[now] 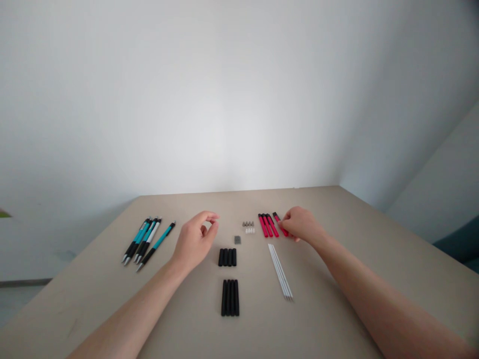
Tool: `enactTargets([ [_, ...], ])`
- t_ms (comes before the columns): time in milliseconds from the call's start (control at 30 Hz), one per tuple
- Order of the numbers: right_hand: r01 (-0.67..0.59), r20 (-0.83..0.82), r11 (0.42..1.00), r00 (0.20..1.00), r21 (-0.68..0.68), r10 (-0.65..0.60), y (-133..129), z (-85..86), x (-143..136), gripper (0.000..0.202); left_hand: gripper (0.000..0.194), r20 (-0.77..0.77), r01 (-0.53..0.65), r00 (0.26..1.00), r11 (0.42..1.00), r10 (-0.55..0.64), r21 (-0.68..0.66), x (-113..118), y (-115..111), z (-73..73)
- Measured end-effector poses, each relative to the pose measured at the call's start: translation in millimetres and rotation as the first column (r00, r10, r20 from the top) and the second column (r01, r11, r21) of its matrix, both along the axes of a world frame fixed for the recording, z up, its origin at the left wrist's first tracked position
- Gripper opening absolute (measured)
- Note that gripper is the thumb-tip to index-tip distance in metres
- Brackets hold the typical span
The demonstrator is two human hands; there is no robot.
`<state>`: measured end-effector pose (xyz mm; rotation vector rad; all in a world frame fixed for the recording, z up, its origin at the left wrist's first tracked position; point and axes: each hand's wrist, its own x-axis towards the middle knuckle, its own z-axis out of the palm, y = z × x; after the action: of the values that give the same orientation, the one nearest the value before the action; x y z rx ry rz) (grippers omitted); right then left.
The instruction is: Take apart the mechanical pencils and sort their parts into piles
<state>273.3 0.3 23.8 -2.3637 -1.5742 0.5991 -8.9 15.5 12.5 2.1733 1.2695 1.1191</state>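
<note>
Red tube (280, 223), smooth, slim, seemingly pinched by right hand (301, 225).

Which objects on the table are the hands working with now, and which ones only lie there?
In hand:
- right hand on the rightmost red barrel
- left hand hovering, fingers curled, holding nothing visible

Lying about:
- teal pens
- black grips
- black tubes
- white refills
- small tips

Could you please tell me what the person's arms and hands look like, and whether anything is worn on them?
Both forearms are bare as far as the picture shows, with no sleeves in view. The left hand and right hand are bare too: no gloves, rings, watch or bracelets show.
</note>
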Motion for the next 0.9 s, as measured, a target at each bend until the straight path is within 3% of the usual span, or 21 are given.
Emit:
enactTargets([
  [600, -0.047, 0.085, 0.998, 0.995, 0.033, 0.044, -0.7, -1.4, -0.3, 0.024, 0.017, -0.022, -0.007, 1.000, 0.999, 0.006, -0.031, -0.1, 0.8, -0.2],
  [900, -0.065, 0.093, 0.997, 0.994, 0.051, 0.060, -3.2, 1.8, -3.8, 0.023, 0.015, -0.067, 0.047, 0.996, 0.997, -0.051, -0.055, 1.4, -0.8, -2.2],
])
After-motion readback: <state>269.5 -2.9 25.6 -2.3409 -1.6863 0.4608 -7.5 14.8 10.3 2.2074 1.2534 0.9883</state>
